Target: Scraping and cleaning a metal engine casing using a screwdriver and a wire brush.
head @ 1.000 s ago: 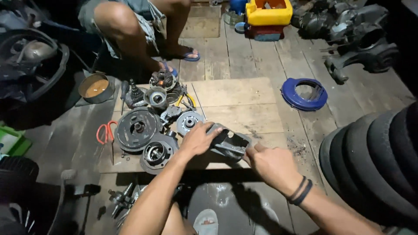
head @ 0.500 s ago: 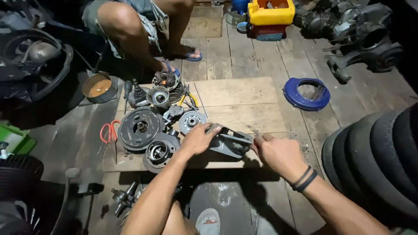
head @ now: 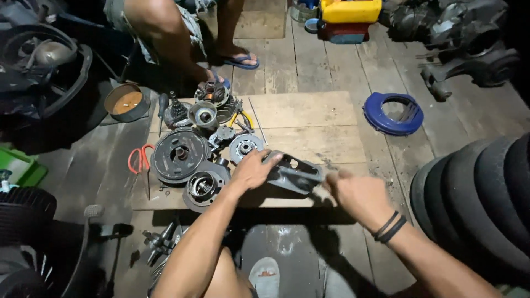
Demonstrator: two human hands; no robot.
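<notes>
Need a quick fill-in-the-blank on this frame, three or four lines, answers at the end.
1. The left hand grips a dark metal casing that rests on a ____ board.
2. The ring-shaped cover lying on the floor planks to the right of the board is ____ in colour.
3. The scissors at the board's left edge have ____ handles.
4. The right hand wears dark bands on its ____.

Missing words: wooden; blue; red; wrist
</notes>
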